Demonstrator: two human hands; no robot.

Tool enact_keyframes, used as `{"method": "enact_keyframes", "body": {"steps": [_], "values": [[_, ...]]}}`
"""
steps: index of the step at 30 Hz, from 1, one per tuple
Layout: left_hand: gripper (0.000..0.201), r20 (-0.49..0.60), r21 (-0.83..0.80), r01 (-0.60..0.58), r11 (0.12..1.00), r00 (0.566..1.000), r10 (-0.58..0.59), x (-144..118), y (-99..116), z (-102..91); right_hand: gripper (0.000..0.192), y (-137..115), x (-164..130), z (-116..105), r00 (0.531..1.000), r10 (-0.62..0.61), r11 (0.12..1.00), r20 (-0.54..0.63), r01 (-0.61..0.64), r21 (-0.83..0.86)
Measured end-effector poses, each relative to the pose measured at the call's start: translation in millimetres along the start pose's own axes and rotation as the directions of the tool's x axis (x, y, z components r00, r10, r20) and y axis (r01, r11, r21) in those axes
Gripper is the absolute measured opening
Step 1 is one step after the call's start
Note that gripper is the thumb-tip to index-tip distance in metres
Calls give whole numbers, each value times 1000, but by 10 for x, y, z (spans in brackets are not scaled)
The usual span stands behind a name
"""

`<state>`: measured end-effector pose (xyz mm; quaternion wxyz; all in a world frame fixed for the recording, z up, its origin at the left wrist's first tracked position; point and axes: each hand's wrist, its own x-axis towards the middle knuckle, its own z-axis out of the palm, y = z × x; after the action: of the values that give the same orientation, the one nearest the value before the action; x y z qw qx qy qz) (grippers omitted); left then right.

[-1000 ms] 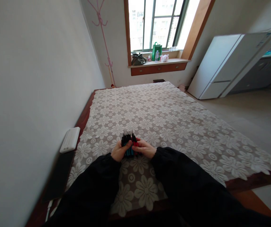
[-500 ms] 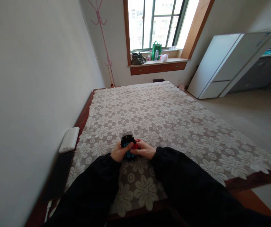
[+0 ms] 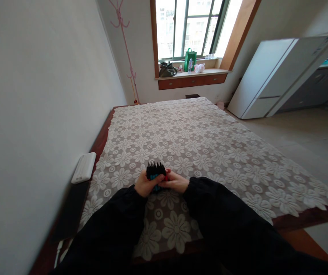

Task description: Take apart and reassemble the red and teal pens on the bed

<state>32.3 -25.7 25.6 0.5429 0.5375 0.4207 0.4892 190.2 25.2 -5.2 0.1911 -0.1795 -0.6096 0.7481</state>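
Both my hands are wrapped round a tight bundle of slim, pen-like sticks [image 3: 156, 168], just above the near part of the table. Dark pointed ends stick up from the bundle, and blue bodies show below them, with some red at the right side. My left hand [image 3: 147, 184] grips its left side, with the thumb lying across the front. From the right, my right hand [image 3: 175, 181] closes on the bundle, its thumb meeting the left one. The exact kind of the sticks is too small to tell, and the fingers behind them are hidden.
A patterned flower cloth [image 3: 181, 133] covers the table. Along its left edge lie a white power bank [image 3: 84, 168] and a dark flat panel [image 3: 70, 212], with a white cable [image 3: 58, 252] nearby. Beyond stand a pink coat rack [image 3: 127, 49], bags on the windowsill and a white fridge [image 3: 267, 76].
The bundle has turned slightly in my hands, so its dark pointed ends look broader and less of the blue below shows. Both hands keep their grip in nearly the same place.
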Motion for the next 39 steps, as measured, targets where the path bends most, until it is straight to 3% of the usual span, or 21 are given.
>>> {"method": "enact_keyframes", "body": {"steps": [14,18,26,32,39], "values": [[27,27,41,-38,998,999,37,-12,8,7,45,88,2,-28,996,-11,1000,-92,12,13],[26,53,99,-69,993,997,64,-24,45,8,43,153,-3,-53,997,31,999,-71,-30,14],[30,49,116,-23,993,999,17,-38,21,0,46,117,-20,-48,999,14,1000,-36,-15,-9],[29,12,40,7,999,1000,-8,-28,21,12,45,110,-19,-51,1000,6,999,-7,-7,-53],[34,-93,-85,79,993,992,-87,-4,-36,3,54,21,-12,16,999,-30,997,-15,31,72]]}}
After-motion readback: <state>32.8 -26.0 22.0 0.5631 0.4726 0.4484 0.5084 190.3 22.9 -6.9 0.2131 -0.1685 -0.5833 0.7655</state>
